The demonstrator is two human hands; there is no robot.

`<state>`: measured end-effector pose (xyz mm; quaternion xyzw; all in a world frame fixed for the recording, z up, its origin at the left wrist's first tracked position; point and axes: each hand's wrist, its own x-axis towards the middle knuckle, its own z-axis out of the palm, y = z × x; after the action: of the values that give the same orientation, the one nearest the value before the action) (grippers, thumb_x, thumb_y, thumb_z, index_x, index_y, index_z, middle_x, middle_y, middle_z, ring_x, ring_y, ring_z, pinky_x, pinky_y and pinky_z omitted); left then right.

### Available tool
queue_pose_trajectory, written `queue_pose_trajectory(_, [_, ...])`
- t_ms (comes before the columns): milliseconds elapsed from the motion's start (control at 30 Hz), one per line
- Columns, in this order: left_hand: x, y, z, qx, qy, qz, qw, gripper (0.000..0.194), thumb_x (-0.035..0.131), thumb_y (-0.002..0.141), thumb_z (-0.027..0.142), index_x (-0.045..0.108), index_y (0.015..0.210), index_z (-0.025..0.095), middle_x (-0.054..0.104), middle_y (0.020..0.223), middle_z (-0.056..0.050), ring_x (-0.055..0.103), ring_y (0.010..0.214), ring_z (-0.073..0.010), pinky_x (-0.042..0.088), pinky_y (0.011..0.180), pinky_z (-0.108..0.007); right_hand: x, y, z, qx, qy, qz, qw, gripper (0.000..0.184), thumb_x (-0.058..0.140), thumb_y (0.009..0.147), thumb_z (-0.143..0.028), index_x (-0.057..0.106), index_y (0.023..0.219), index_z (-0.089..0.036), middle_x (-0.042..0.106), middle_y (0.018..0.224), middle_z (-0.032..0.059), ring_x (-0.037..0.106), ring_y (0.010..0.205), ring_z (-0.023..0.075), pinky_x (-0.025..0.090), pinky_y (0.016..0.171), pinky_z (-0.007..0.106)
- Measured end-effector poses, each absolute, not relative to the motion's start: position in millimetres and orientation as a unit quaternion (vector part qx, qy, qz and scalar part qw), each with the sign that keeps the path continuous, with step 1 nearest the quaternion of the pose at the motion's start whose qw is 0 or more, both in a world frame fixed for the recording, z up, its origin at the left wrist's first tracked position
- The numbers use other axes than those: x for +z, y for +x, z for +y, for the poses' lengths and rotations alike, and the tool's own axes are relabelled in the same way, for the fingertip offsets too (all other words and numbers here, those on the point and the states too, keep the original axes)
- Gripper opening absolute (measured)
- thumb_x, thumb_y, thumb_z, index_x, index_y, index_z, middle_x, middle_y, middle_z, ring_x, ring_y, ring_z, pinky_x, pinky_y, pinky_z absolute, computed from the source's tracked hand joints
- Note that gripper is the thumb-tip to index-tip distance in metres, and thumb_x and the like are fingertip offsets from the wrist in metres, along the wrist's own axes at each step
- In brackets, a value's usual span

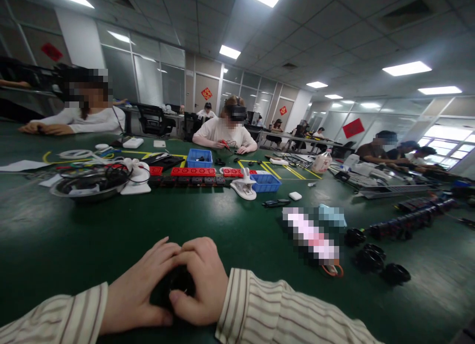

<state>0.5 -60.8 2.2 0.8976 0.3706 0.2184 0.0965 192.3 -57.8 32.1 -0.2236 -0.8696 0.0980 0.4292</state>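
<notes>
Striped cream cloth sleeves point(282, 304), cut off below, end at my left hand point(137, 287) and right hand point(203, 284), curled around a mostly hidden, black rounded object point(182, 279) over a glossy green tabletop point(252, 237); glass partitions point(150, 79) stand behind.

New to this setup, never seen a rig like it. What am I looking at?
There's no machine here, just a person's bare hands. The single picture comes from a head-worn camera looking forward and down. The left hand and right hand, in striped sleeves, close around a small black item, mostly hidden; the right seems to grip it. On the green table lie a metal bowl, blue bins and black round parts. Other people sit around.
</notes>
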Motion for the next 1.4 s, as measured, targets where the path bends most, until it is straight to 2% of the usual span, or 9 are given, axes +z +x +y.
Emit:
queue_pose_trajectory(100, [3, 1, -63, 0.22, 0.893, 0.386, 0.067, 0.083, 0.074, 0.047, 0.067, 0.054, 0.113, 0.022, 0.055, 0.119, -0.009, 0.046, 0.116, -0.0339, 0.013, 0.11, -0.056, 30, 192, -58, 0.104, -0.323, -0.838, 0.428, 0.043, 0.043, 0.079, -0.06, 0.049, 0.087, -0.018, 0.054, 0.085, 0.0042, 0.051, 0.079, 0.0187, 0.04, 0.073, 0.033])
queue_pose_trajectory(167, [8, 5, -66, 0.218, 0.889, 0.398, 0.063, 0.071, 0.073, 0.046, 0.069, 0.06, 0.099, 0.022, 0.06, 0.109, -0.006, 0.051, 0.109, -0.0317, 0.014, 0.11, -0.055, 28, 190, -57, 0.089, -0.344, -0.848, 0.393, 0.048, 0.046, 0.076, -0.066, 0.047, 0.082, -0.018, 0.052, 0.078, 0.0015, 0.049, 0.073, 0.0172, 0.038, 0.068, 0.031])
queue_pose_trajectory(333, [16, 14, -69, 0.197, 0.888, 0.407, 0.079, 0.025, 0.067, 0.06, 0.03, 0.061, 0.083, 0.023, 0.059, 0.09, 0.0, 0.055, 0.094, -0.0234, 0.016, 0.109, -0.049, 27, 186, -56, 0.035, -0.329, -0.896, 0.295, 0.043, 0.064, 0.067, -0.058, 0.047, 0.075, -0.019, 0.052, 0.074, -0.0015, 0.048, 0.07, 0.0146, 0.036, 0.065, 0.029])
queue_pose_trajectory(600, [19, 11, -61, 0.177, 0.893, 0.366, 0.194, 0.019, 0.064, 0.067, 0.019, 0.063, 0.086, 0.022, 0.055, 0.101, -0.002, 0.05, 0.095, -0.0239, 0.043, 0.088, -0.034, 21, 187, -54, 0.043, -0.127, -0.957, 0.258, 0.009, 0.054, 0.066, -0.029, 0.05, 0.068, -0.022, 0.057, 0.067, -0.0024, 0.051, 0.075, 0.0162, 0.038, 0.076, 0.032])
queue_pose_trajectory(767, [16, 12, -61, 0.177, 0.899, 0.366, 0.163, 0.039, 0.073, 0.06, 0.029, 0.062, 0.097, 0.024, 0.056, 0.101, -0.002, 0.051, 0.097, -0.0249, 0.03, 0.103, -0.045, 16, 185, -51, 0.046, -0.112, -0.96, 0.252, 0.008, 0.05, 0.069, -0.029, 0.051, 0.07, -0.021, 0.059, 0.071, -0.0002, 0.053, 0.08, 0.0166, 0.041, 0.082, 0.031])
queue_pose_trajectory(867, [14, 15, -66, 0.187, 0.894, 0.391, 0.113, 0.052, 0.075, 0.055, 0.036, 0.06, 0.102, 0.024, 0.058, 0.101, -0.002, 0.053, 0.097, -0.0259, 0.021, 0.107, -0.051, 22, 187, -52, 0.075, -0.11, -0.947, 0.291, 0.015, 0.048, 0.072, -0.03, 0.052, 0.083, -0.02, 0.061, 0.085, 0.0017, 0.054, 0.09, 0.0162, 0.041, 0.085, 0.029])
queue_pose_trajectory(1000, [14, 20, -75, 0.22, 0.873, 0.43, 0.062, 0.048, 0.071, 0.06, 0.044, 0.06, 0.103, 0.026, 0.061, 0.101, -0.002, 0.053, 0.099, -0.0273, 0.021, 0.106, -0.054, 31, 192, -57, 0.109, -0.138, -0.907, 0.382, 0.034, 0.044, 0.083, -0.047, 0.049, 0.1, -0.018, 0.058, 0.099, 0.0063, 0.052, 0.098, 0.0167, 0.039, 0.089, 0.032])
queue_pose_trajectory(1167, [16, 21, -79, 0.212, 0.87, 0.44, 0.065, 0.044, 0.068, 0.063, 0.05, 0.06, 0.097, 0.023, 0.062, 0.098, -0.004, 0.055, 0.097, -0.0272, 0.021, 0.106, -0.054, 26, 191, -59, 0.085, -0.278, -0.879, 0.377, 0.064, 0.039, 0.074, -0.078, 0.05, 0.087, -0.017, 0.053, 0.082, 0.0041, 0.05, 0.076, 0.0175, 0.039, 0.072, 0.032])
queue_pose_trajectory(1400, [19, 21, -75, 0.193, 0.869, 0.439, 0.117, 0.027, 0.065, 0.061, 0.026, 0.062, 0.087, 0.022, 0.061, 0.093, -0.003, 0.055, 0.092, -0.0244, 0.025, 0.105, -0.055, 24, 184, -60, 0.036, -0.314, -0.899, 0.304, 0.047, 0.054, 0.075, -0.066, 0.052, 0.073, -0.019, 0.051, 0.076, 0.0008, 0.047, 0.071, 0.0158, 0.035, 0.064, 0.029])
